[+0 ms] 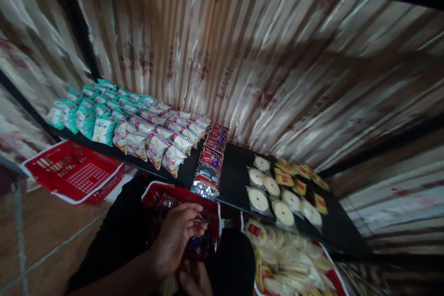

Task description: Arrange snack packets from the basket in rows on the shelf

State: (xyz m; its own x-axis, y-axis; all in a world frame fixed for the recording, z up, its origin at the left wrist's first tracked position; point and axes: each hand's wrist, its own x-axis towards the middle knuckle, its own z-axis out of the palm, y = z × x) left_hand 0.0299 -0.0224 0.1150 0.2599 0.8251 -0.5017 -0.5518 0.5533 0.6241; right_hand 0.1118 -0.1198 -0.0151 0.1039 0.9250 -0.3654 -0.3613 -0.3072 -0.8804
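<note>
My left hand (178, 233) is over a red basket (219, 226) between my knees. Its fingers are closed around the shiny edge of what looks like a purple snack packet (194, 243), mostly hidden and blurred. My right hand (197, 280) shows only in part at the bottom, below the left one; what its fingers do is unclear. Dark, shiny packets (163, 203) lie in the basket. Just ahead, on the black shelf (236, 175), a row of red and purple packets (212, 159) with silver ends runs from back to front.
Teal snack bags (104, 130) and white-and-red snack bags (157, 148) stand in rows at left. Round white packaged cakes (258, 199) and yellow packets (284, 179) lie at right. Another red basket (79, 171) sits left; a full basket (331, 266) sits right. Striped sheeting (222, 55) hangs behind.
</note>
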